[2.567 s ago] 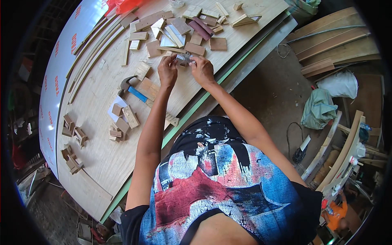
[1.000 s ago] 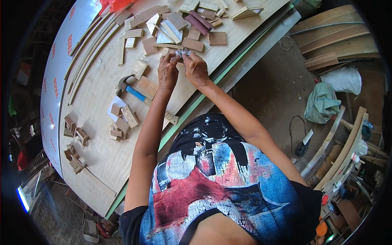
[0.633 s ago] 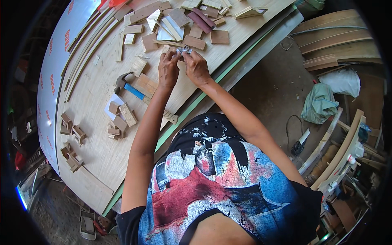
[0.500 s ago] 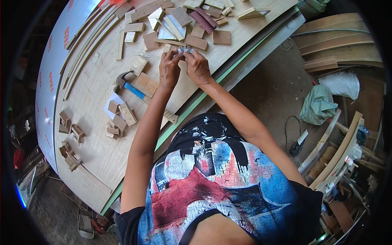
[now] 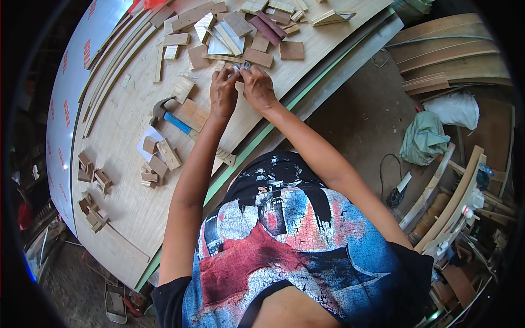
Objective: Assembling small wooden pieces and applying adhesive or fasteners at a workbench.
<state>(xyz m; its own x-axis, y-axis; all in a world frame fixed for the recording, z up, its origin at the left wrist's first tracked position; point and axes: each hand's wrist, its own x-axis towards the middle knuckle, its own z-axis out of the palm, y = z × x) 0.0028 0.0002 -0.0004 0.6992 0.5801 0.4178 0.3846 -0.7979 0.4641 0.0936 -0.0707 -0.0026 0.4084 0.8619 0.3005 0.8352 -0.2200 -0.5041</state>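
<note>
My left hand and my right hand meet over the wooden table, fingers closed in a pinch. Between the fingertips shows a small crumpled whitish-grey bit, perhaps thin plastic; its kind is too small to tell. Just beyond the fingers lie flat wood blocks and a thin wood strip. Left of my left forearm rests a claw hammer with a blue grip, its handle partly hidden under the arm. A flat wood piece lies beside the hammer.
Small blocks joined into little shapes stand at the table's left. Other blocks lie on white paper. Long strips run along the far left. Dark red pieces lie at the back. Sacks and curved boards are on the right.
Both hands remain together at nearly the same spot, fingers still pinched on the small whitish bit. The whole view has shifted slightly; the blocks and hammer keep their places on the table.
</note>
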